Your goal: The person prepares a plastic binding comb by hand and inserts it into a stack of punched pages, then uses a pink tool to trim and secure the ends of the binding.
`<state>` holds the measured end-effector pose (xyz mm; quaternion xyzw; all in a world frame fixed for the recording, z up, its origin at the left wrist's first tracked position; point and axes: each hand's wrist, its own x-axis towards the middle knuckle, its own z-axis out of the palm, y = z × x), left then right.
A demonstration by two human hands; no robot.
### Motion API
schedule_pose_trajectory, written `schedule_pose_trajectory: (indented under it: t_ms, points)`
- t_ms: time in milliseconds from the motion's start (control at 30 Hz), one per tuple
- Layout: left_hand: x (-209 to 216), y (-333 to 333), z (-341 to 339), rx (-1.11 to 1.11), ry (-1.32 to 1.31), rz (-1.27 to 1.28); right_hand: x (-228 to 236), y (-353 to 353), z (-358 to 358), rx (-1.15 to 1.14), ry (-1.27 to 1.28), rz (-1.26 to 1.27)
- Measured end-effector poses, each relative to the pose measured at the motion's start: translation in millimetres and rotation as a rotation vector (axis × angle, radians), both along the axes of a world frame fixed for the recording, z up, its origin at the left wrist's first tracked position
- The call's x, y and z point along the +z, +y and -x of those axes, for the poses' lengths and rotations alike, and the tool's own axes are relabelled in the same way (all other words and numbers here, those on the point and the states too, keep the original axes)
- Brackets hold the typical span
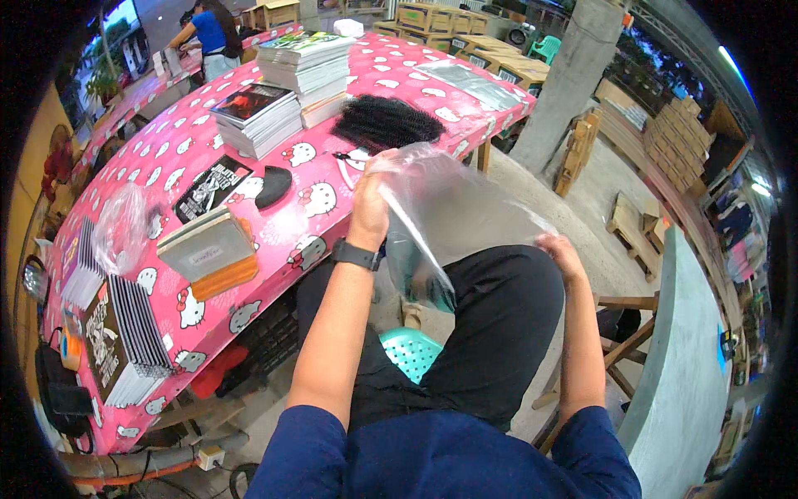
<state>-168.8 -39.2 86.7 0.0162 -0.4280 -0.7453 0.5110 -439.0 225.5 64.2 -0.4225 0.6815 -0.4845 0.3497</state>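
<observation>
A clear plastic sheet [474, 204], thin and creased, is stretched above my lap. My left hand [370, 208], with a dark watch on its wrist, grips the sheet's left edge by the table. At the sheet's right corner, above my right knee, my right hand [561, 254] pinches it. The sheet's lower part hangs down between my knees. Just left of my left hand, a tool with pale curved handles [344, 169] lies on the pink table [274, 287], partly hidden. Beyond it is a heap of black bristly strands [386, 123].
Tall book stacks [306, 71] stand toward the back. A grey block on an orange pad [208, 249], a black half-round piece [273, 187] and more booklets [125, 341] lie at left. Flat plastic sheets [472, 85] lie at the far end. A pale board [677, 358] stands right.
</observation>
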Motion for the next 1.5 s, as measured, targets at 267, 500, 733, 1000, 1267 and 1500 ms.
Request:
schedule_pose_trajectory:
  t_ms: [267,500,733,1000,1267,1500]
  points:
    - [-86,47,-28,-0.681,0.408,-0.75,-9,-38,-36,0.21,-1.09,1.119]
    - [-27,49,4,-0.805,0.139,-0.481,33,-65,-63,-0.054,-0.598,0.445]
    - [-16,64,30,-0.637,-0.408,-0.057,43,-100,-91,0.218,-0.44,0.136]
    - [-13,61,45,-0.572,-0.608,0.321,27,-96,-85,0.257,-0.549,0.083]
    - [-36,70,27,-0.27,-0.645,0.39,24,-97,-80,-0.058,-0.291,0.078]
    - [-34,82,23,0.635,-0.761,1.183,20,-114,-54,0.384,0.12,-0.405]
